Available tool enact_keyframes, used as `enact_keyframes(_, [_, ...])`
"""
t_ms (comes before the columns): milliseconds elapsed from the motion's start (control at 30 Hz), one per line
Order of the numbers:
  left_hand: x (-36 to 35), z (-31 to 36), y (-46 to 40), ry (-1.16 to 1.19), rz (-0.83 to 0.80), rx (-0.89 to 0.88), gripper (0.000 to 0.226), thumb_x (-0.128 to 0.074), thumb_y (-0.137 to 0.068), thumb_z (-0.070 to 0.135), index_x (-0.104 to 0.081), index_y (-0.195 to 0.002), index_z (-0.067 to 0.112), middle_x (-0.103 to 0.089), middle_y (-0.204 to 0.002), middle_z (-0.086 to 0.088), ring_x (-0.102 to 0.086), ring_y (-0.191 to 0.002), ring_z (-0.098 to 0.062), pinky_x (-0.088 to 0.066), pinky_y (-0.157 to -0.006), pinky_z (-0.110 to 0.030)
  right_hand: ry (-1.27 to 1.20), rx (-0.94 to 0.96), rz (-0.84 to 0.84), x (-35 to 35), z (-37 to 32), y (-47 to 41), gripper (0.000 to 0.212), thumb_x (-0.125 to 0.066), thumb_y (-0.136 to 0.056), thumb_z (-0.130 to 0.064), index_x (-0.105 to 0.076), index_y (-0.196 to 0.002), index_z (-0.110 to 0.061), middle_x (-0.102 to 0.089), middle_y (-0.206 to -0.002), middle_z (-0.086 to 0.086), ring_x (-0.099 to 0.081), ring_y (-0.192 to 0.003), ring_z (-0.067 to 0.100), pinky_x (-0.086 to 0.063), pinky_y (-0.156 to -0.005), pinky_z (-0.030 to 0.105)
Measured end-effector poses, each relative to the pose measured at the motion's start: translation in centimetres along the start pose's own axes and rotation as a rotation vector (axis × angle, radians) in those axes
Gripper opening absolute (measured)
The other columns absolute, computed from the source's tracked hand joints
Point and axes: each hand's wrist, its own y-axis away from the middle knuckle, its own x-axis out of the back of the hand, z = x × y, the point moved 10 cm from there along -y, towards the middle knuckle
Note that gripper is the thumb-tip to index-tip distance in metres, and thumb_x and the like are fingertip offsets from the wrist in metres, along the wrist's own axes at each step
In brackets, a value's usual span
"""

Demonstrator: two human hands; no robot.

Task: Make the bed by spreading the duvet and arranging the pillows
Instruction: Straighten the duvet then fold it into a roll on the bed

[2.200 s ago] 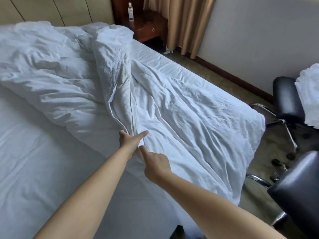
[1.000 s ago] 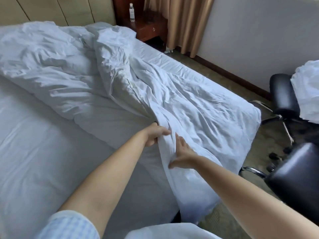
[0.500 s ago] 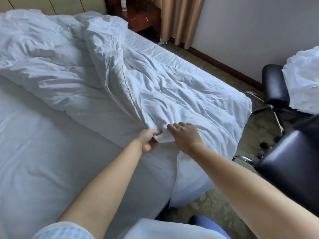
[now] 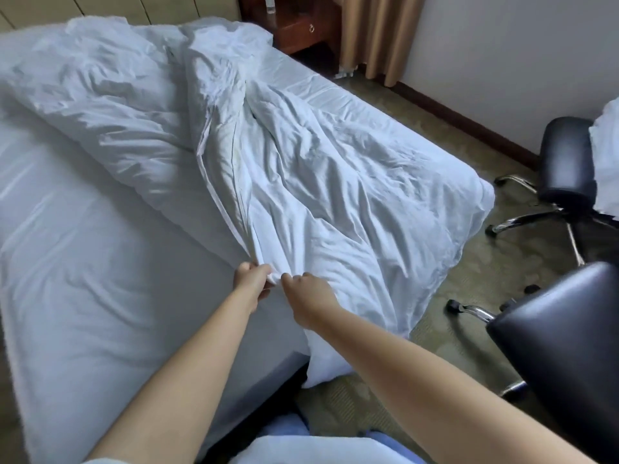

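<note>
2 outstretched hands, left hand (image 4: 252, 279) beside right hand (image 4: 310, 293), fingers apparently pinching the duvet (image 4: 335, 209) edge.

I count one duvet (image 4: 335, 195), one bed (image 4: 83, 279), two office chairs (image 4: 566, 162) (image 4: 569, 336), perhaps one bottle (image 4: 269, 3)

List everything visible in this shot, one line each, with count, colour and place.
duvet: one, white, crumpled across the bed's right half, hanging over its edge
bed: one, white sheet, left and centre
nightstand: one, dark red wood, top centre
curtain: one, tan, top centre-right
office chairs: two, black, right side
carpet: one, olive, right
left hand: one, gripping the duvet's edge
right hand: one, gripping the duvet beside it
</note>
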Motion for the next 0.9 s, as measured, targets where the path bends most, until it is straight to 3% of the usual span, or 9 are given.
enact_keyframes(133, [-1.7,-3.7,2.5,0.142,0.065,0.026,0.023,-0.056,-0.071,0.005,-0.036,-0.072,0.017,-0.047,-0.072,-0.011,-0.046,-0.061,-0.020,-0.044,-0.055,-0.026,-0.211,0.013,-0.190,-4.0,2.4,3.0,0.050,-0.050,-0.083,-0.001,-0.037,-0.131,-0.012,-0.055,-0.119,0.010,-0.052,-0.110,0.031,-0.043,-0.073,0.034])
enact_keyframes(267, [-2.6,-7.7,3.8,0.376,0.089,0.101,0.015,-0.051,-0.078,-0.008,-0.049,-0.088,0.002,-0.051,-0.071,-0.012,-0.052,-0.061,-0.021,-0.046,-0.056,-0.026,-0.389,-0.062,-0.394,-7.8,6.7,6.3,0.064,-0.045,-0.087,-0.006,-0.028,-0.147,-0.021,-0.049,-0.137,0.005,-0.050,-0.122,0.027,-0.047,-0.094,0.037])
enact_keyframes(367, [-4.6,-8.2,5.1,0.426,-0.030,0.167,0.011,-0.053,-0.080,-0.009,-0.053,-0.082,0.002,-0.053,-0.069,-0.011,-0.055,-0.061,-0.020,-0.047,-0.056,-0.026,-0.406,-0.107,-0.414,-8.6,8.9,7.3,0.068,-0.046,-0.088,-0.007,-0.023,-0.150,-0.024,-0.042,-0.145,0.002,-0.049,-0.123,0.024,-0.046,-0.087,0.030])
enact_keyframes(500, [-6.4,-5.3,6.5,0.339,-0.169,0.180,0.007,-0.063,-0.084,0.002,-0.060,-0.090,0.003,-0.067,-0.074,-0.011,-0.066,-0.062,-0.021,-0.052,-0.051,-0.024,-0.429,-0.103,-0.233,-6.7,9.3,6.4,0.064,-0.045,-0.088,-0.007,-0.026,-0.147,-0.022,-0.036,-0.144,0.001,-0.050,-0.118,0.025,-0.042,-0.071,0.031])
enact_keyframes(633, [-7.9,-3.8,8.9,0.399,-0.408,0.234,0.014,-0.067,-0.081,0.019,-0.074,-0.073,0.010,-0.069,-0.075,-0.005,-0.067,-0.064,-0.016,-0.051,-0.062,-0.026,-0.380,-0.076,0.065,-3.2,9.3,6.2,0.059,-0.047,-0.088,-0.010,-0.029,-0.143,-0.019,-0.033,-0.141,0.001,-0.044,-0.122,0.025,-0.044,-0.088,0.033])
enact_keyframes(667, [-7.7,-5.0,9.3,0.292,-0.410,0.263,0.017,-0.072,-0.078,0.025,-0.072,-0.081,0.009,-0.067,-0.080,-0.006,-0.064,-0.068,-0.017,-0.051,-0.065,-0.028,-0.361,-0.076,0.042,-3.5,9.3,6.2,0.057,-0.046,-0.089,-0.010,-0.030,-0.143,-0.018,-0.034,-0.141,0.001,-0.043,-0.123,0.024,-0.043,-0.091,0.032])
enact_keyframes(733, [-6.4,-9.2,10.0,-0.292,-0.399,0.311,0.035,-0.073,-0.082,0.031,-0.061,-0.104,0.007,-0.059,-0.096,-0.008,-0.060,-0.083,-0.020,-0.053,-0.064,-0.031,-0.370,-0.121,-0.119,-5.5,9.4,6.4,0.051,-0.044,-0.090,-0.008,-0.035,-0.140,-0.016,-0.034,-0.141,0.003,-0.041,-0.125,0.023,-0.042,-0.091,0.031])
enact_keyframes(800, [-5.0,-12.3,10.8,-0.829,-0.386,0.281,0.033,-0.061,-0.092,0.024,-0.056,-0.119,0.007,-0.056,-0.116,-0.011,-0.061,-0.103,-0.026,-0.056,-0.065,-0.026,-0.350,-0.138,-0.244,-7.4,9.6,6.5,0.050,-0.043,-0.089,-0.007,-0.036,-0.139,-0.015,-0.035,-0.139,0.005,-0.042,-0.123,0.025,-0.044,-0.087,0.032])
enact_keyframes(900, [-3.5,-14.1,11.8,-0.840,-0.372,0.281,0.009,-0.055,-0.093,0.023,-0.057,-0.102,0.022,-0.057,-0.113,-0.003,-0.064,-0.097,-0.019,-0.052,-0.079,-0.033,-0.335,-0.138,-0.313,-8.6,9.2,6.5,0.051,-0.041,-0.091,-0.008,-0.034,-0.141,-0.014,-0.036,-0.140,0.007,-0.043,-0.121,0.028,-0.046,-0.082,0.034])
